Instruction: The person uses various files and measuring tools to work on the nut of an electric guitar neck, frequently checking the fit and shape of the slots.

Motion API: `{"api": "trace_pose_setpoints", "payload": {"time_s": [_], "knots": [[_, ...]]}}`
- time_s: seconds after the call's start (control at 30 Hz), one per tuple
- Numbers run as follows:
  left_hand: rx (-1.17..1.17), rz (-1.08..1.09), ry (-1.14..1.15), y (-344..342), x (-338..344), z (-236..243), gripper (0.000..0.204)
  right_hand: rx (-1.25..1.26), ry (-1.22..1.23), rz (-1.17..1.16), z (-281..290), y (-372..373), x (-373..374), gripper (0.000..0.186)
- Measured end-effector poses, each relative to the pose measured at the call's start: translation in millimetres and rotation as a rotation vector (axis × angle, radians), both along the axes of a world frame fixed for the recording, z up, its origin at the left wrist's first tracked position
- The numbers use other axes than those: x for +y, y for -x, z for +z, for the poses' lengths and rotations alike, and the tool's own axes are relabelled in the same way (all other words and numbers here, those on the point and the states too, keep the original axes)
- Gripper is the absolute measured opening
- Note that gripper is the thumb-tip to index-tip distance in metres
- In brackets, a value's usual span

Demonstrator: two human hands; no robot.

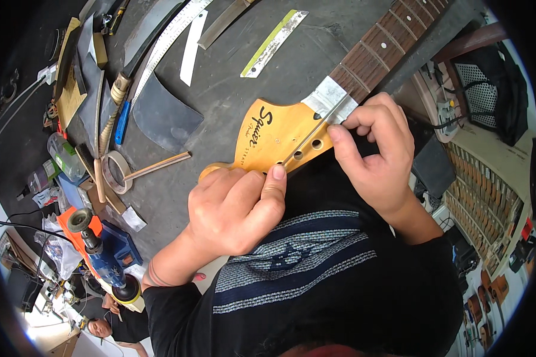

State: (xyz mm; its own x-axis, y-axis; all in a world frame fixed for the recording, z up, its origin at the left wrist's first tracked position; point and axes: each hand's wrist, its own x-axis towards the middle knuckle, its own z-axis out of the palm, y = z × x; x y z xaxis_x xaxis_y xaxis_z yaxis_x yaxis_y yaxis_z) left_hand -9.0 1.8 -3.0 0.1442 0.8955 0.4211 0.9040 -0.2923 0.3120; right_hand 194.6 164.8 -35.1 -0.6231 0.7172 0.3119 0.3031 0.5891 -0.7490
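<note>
A guitar neck lies diagonally on the bench, its yellow-orange headstock (257, 138) toward me and its dark fretted fingerboard (372, 58) running to the upper right. Silvery tape (326, 95) wraps the neck at the nut. Across the headstock and tape runs a thin metal file (307, 140), a slim straight rod. My left hand (235, 205) is closed, its thumb and fingers pinching the near end of that file. My right hand (378, 149) has curled fingers, with thumb and forefinger tips at the neck's edge beside the tape. Round tuner holes (317, 144) show between the hands.
Left of the headstock lie a sandpaper sheet (165, 116), a blue-handled cutter (122, 122), a tape roll (118, 172) and a wooden strip (158, 166). A green-edged metal plate (274, 44) lies farther back. A blue power tool (104, 256) stands lower left; another person (116, 318) is beyond.
</note>
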Motion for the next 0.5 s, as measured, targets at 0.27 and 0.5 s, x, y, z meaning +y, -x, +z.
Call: {"api": "trace_pose_setpoints", "payload": {"time_s": [0.27, 0.5], "knots": [[-0.046, -0.011, 0.011, -0.2, 5.8, 2.1, 0.018, -0.007, 0.018, -0.008, 0.0, 0.8, -1.3, 0.026], [-0.052, -0.037, -0.005, 6.0, 0.8, 0.6, 0.018, -0.012, 0.029, -0.010, 1.6, 1.0, -2.3, 0.026]]}}
